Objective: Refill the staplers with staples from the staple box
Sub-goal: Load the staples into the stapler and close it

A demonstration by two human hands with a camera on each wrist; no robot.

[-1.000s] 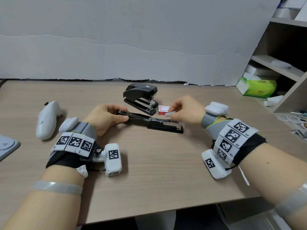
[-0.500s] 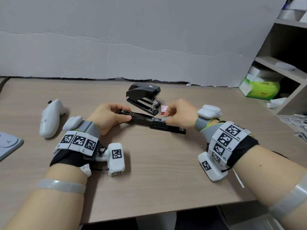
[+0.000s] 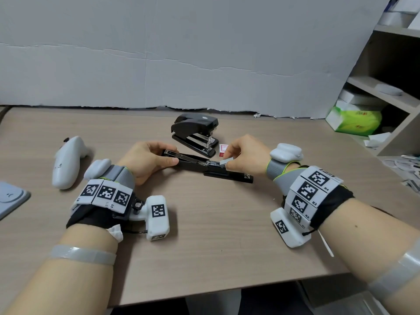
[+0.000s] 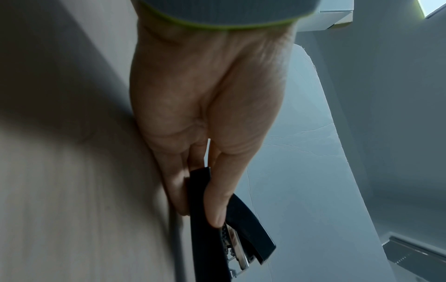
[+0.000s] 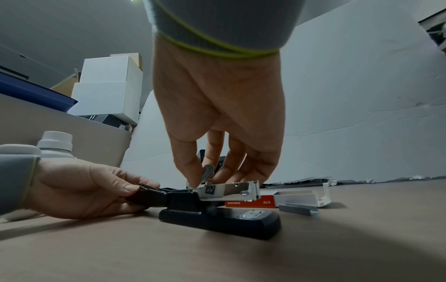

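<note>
On the table point(image 3: 204, 246) two black staplers are counted, the closed stapler point(image 3: 195, 133) behind and the opened stapler point(image 3: 209, 167) gripped at its lid by the left hand point(image 3: 145, 160), while a staple strip point(image 3: 226, 161) is pinched over its channel by the right hand point(image 3: 245, 155), the staple box point(image 3: 223, 149) being half hidden.

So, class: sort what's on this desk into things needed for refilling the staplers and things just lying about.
For the job:
open stapler
second stapler
staple strip
staple box

Lying about:
white controller
grey pad
green pack
</note>
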